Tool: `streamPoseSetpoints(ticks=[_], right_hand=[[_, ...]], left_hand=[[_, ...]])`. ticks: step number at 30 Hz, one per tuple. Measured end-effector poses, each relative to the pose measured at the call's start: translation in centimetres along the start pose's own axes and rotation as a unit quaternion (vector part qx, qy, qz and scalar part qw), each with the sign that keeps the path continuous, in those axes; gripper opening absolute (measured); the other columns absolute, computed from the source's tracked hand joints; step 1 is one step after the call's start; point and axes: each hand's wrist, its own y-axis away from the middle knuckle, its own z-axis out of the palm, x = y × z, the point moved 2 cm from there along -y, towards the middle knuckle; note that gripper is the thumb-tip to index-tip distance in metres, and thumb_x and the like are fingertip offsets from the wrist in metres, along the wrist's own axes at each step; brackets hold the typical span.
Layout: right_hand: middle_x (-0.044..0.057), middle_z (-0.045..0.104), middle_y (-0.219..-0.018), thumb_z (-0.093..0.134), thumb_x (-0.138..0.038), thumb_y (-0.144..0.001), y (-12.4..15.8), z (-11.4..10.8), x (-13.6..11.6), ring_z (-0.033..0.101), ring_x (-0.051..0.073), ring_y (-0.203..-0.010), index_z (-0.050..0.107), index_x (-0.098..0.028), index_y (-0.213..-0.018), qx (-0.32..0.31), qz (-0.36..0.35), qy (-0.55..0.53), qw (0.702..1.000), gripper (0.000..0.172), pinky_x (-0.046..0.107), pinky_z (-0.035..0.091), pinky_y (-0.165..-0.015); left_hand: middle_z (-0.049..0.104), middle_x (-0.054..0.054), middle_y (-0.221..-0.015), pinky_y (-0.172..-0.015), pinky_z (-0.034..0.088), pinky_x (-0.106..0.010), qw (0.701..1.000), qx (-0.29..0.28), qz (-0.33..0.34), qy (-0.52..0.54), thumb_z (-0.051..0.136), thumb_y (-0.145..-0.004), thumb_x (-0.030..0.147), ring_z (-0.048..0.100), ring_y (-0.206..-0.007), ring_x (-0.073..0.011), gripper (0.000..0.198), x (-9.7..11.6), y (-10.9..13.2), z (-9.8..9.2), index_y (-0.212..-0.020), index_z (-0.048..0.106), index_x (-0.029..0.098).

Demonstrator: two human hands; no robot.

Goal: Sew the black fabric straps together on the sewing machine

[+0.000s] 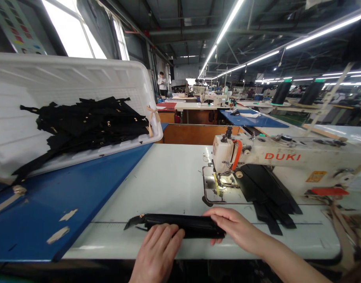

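A long black fabric piece with a small metal zipper pull at its left end lies along the front of the pale table. My left hand is closed on its near edge, left of the middle, fingers bent over it. Around the right end, my right hand grips the piece, thumb and fingers on either side. Beyond it stands a white sewing machine, its needle area lit. Flat black strips lie beside the machine's needle plate, under its arm.
At the left, a white plastic bin holds a heap of black zippered pieces on a blue surface. Beige strips hang at the right edge. Thread cones stand behind the machine. A person stands far back.
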Motion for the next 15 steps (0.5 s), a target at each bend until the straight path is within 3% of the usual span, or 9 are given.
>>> streamPoseSetpoints(ticks=[5,7,9,11,15], right_hand=[[0.005,0.067,-0.08,0.034,-0.059,-0.09,0.7,-0.6,-1.2,0.066,0.02,-0.076,0.061,-0.019,-0.116,-0.038,-0.002,-0.02,0.999,0.055,0.031,0.048,-0.069],[0.004,0.066,-0.085,0.048,-0.056,-0.085,1.1,-0.7,-1.3,0.066,0.021,-0.081,0.056,-0.021,-0.123,-0.057,0.003,-0.031,0.998,0.052,0.033,0.048,-0.075],[0.002,0.066,-0.088,0.069,-0.042,-0.074,1.2,-0.6,-1.0,0.064,0.021,-0.086,0.05,-0.024,-0.128,-0.072,0.014,-0.024,0.997,0.06,0.033,0.047,-0.078],[0.001,0.066,-0.091,0.075,-0.026,-0.066,1.2,-0.2,-0.5,0.062,0.021,-0.089,0.051,-0.026,-0.126,-0.055,0.01,0.003,0.998,0.065,0.032,0.047,-0.08],[0.0,0.065,-0.098,0.068,-0.018,-0.071,0.9,0.4,0.1,0.062,0.019,-0.09,0.061,-0.027,-0.111,0.02,-0.044,0.03,0.998,0.042,0.03,0.046,-0.084]], left_hand=[[0.065,-0.008,-0.09,-0.079,0.043,-0.033,1.0,-0.001,-0.003,-0.017,0.034,-0.089,0.01,0.056,-0.085,-0.0187,0.031,0.1,-0.2,0.1,-0.102,0.061,0.018],[0.064,-0.008,-0.091,-0.079,0.043,-0.033,1.0,-0.003,-0.007,-0.019,0.034,-0.088,0.008,0.056,-0.085,-0.0188,0.032,0.1,-0.2,0.1,-0.102,0.061,0.018],[0.064,-0.008,-0.092,-0.08,0.042,-0.033,1.0,-0.008,-0.011,-0.015,0.034,-0.088,0.008,0.056,-0.085,-0.0189,0.032,0.1,-0.2,0.1,-0.102,0.061,0.017],[0.064,-0.008,-0.093,-0.08,0.042,-0.034,1.0,-0.013,-0.009,-0.011,0.033,-0.089,0.009,0.056,-0.085,-0.0192,0.032,0.2,-0.2,0.1,-0.103,0.061,0.017],[0.064,-0.009,-0.093,-0.081,0.041,-0.034,0.999,-0.026,0.002,-0.023,0.029,-0.092,0.013,0.056,-0.087,-0.0204,0.034,0.5,-0.3,-0.5,-0.105,0.06,0.017]])
